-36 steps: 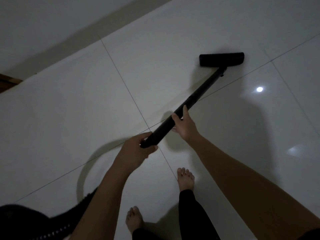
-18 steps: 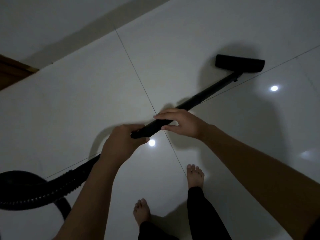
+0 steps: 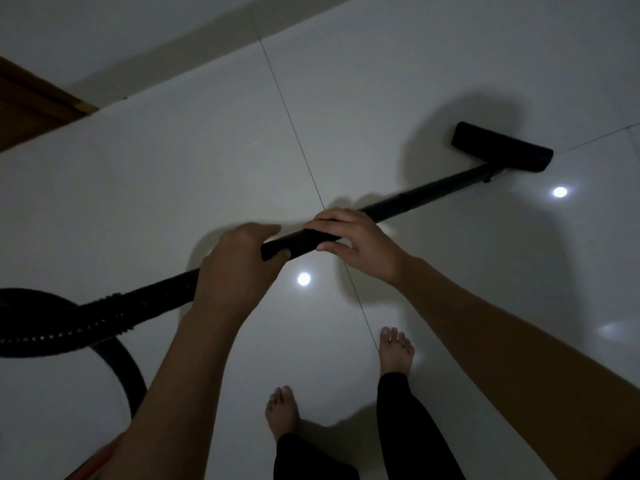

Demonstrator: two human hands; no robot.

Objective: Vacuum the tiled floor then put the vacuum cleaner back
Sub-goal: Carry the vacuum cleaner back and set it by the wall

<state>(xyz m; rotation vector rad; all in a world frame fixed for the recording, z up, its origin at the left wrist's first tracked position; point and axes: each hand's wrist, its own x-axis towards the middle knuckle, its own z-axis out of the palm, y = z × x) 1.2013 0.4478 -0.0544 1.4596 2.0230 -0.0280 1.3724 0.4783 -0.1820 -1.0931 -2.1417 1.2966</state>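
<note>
A black vacuum wand (image 3: pixel 426 197) runs from the middle of the view up to the right and ends in a flat black floor head (image 3: pixel 500 147) resting on the white tiled floor (image 3: pixel 173 174). My left hand (image 3: pixel 239 268) grips the wand's lower end, where the ribbed black hose (image 3: pixel 86 317) joins it. My right hand (image 3: pixel 356 240) holds the wand a little higher, with its fingers curled over the tube. The hose loops off to the left edge and curls down behind my left forearm.
A white wall with a grey skirting strip (image 3: pixel 194 43) runs along the top. Brown wooden door trim (image 3: pixel 31 105) stands at the upper left. My two bare feet (image 3: pixel 394 351) stand on the tiles at the bottom. Ceiling lights reflect off the glossy floor.
The wand has swung to lie flatter, and the floor head has slid to the right. More of the hose and the wooden trim has come into view on the left.
</note>
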